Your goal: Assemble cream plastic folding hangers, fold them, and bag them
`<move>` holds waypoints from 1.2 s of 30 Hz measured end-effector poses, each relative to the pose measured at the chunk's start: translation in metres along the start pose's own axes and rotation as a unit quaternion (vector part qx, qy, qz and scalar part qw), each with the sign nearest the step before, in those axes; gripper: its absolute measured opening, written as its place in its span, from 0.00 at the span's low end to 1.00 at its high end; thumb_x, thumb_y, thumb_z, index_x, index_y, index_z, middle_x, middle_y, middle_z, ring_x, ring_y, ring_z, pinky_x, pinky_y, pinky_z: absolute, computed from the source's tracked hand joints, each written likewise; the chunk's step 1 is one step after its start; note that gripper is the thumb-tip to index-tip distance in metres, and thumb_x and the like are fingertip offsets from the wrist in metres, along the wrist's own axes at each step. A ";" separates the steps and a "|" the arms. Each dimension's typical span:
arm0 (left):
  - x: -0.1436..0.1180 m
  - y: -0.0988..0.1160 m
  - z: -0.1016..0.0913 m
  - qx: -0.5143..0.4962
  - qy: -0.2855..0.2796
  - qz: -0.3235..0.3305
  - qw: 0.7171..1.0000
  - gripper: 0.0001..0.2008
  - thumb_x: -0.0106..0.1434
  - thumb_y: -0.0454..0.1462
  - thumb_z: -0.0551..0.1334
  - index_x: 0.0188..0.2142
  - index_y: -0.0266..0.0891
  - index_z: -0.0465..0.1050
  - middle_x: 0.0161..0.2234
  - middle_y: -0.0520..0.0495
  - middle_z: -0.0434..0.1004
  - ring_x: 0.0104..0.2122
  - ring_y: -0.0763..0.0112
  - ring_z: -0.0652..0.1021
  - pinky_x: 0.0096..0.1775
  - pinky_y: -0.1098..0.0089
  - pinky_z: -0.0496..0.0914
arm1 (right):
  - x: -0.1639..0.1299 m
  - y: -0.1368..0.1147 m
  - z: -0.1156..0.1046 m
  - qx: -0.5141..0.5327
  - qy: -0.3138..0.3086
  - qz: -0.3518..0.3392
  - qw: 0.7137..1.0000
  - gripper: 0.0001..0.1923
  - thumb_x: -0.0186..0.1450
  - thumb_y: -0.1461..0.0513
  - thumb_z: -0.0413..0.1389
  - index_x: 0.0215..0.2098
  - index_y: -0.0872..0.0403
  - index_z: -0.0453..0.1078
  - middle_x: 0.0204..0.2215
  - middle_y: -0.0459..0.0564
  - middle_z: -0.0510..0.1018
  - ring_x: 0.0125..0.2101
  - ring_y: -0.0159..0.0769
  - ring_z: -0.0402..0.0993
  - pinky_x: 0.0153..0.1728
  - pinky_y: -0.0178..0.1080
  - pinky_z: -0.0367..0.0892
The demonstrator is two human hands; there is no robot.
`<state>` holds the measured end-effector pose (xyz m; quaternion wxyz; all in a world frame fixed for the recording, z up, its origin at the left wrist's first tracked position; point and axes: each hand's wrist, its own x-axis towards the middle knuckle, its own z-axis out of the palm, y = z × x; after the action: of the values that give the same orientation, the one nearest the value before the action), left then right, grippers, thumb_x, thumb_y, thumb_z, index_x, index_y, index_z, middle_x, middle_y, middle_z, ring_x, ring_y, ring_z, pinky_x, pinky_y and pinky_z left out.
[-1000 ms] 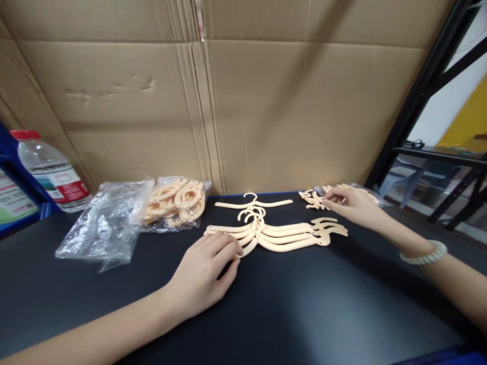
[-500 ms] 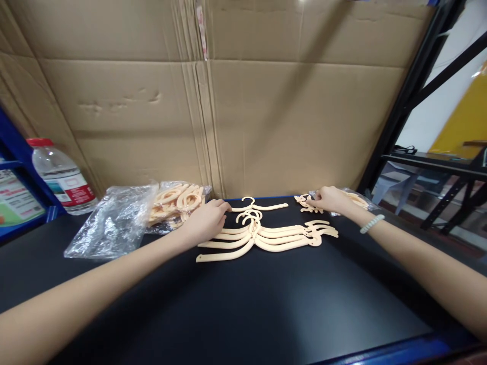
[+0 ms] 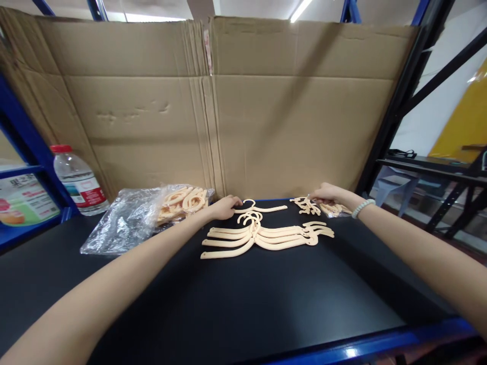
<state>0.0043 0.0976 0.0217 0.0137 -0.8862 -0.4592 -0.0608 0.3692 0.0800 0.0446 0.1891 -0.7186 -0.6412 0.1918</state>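
Head view: a person at a black bench [image 3: 243, 304] reaches both arms toward its far edge, where a cardboard wall [image 3: 228, 111] stands. The left hand [image 3: 224, 207] rests on the left arm of a single cream hanger [image 3: 266, 208] lying flat at the far middle; its grip looks loosely closed over that end, though whether it truly pinches the plastic cannot be told. The right hand [image 3: 329, 193], with a bead bracelet [image 3: 362, 208] at the wrist, touches a small heap of clips [image 3: 306, 205] at the far right, fingers drawn narrow on them; a small bag [image 3: 337, 209] lies just beside.

Nearer, a fanned stack of hangers [image 3: 266, 235] lies already laid out, hooks together, apart from the single one. Judging from this, several hangers are set down while many remain: a plastic bag of hangers [image 3: 182, 200] at the far left looks well filled, an emptier bag [image 3: 122, 223] in front of it. A water bottle [image 3: 79, 180] stands far left.
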 end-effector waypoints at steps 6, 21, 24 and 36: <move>0.012 -0.005 -0.010 -0.016 -0.011 0.012 1.000 0.15 0.67 0.40 0.59 0.52 0.37 0.68 0.51 0.42 0.71 0.45 0.61 0.76 0.45 0.56 0.73 | -0.018 -0.010 -0.019 -0.028 0.113 0.007 0.993 0.10 0.64 0.58 0.59 0.35 0.58 0.72 0.32 0.48 0.75 0.31 0.33 0.72 0.32 0.37 0.69; -0.003 0.016 -0.017 -0.018 0.008 0.003 1.000 0.15 0.67 0.40 0.60 0.52 0.37 0.68 0.50 0.42 0.72 0.44 0.62 0.76 0.44 0.57 0.74 | -0.067 -0.033 0.016 0.344 0.032 -0.119 0.931 0.12 0.56 0.56 0.62 0.26 0.56 0.68 0.26 0.51 0.75 0.24 0.30 0.70 0.22 0.32 0.65; -0.020 0.026 -0.032 -0.010 0.078 -0.014 0.997 0.14 0.67 0.40 0.60 0.50 0.36 0.69 0.48 0.43 0.73 0.43 0.63 0.77 0.43 0.58 0.74 | -0.078 -0.035 0.021 0.380 -0.005 -0.130 0.916 0.14 0.55 0.55 0.64 0.27 0.57 0.71 0.29 0.52 0.77 0.28 0.32 0.73 0.24 0.32 0.69; -0.129 0.061 -0.001 -0.090 0.271 0.067 0.956 0.06 0.69 0.35 0.54 0.43 0.39 0.67 0.37 0.47 0.76 0.35 0.69 0.77 0.36 0.70 0.72 | -0.107 -0.017 0.046 0.465 -0.145 -0.095 0.868 0.17 0.52 0.52 0.67 0.29 0.57 0.72 0.36 0.51 0.75 0.39 0.35 0.73 0.38 0.37 0.72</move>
<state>-0.0197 -0.0428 0.0091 0.0616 -0.8627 -0.3704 -0.3389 0.3200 -0.0235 0.0171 0.4233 -0.4472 -0.5636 0.5506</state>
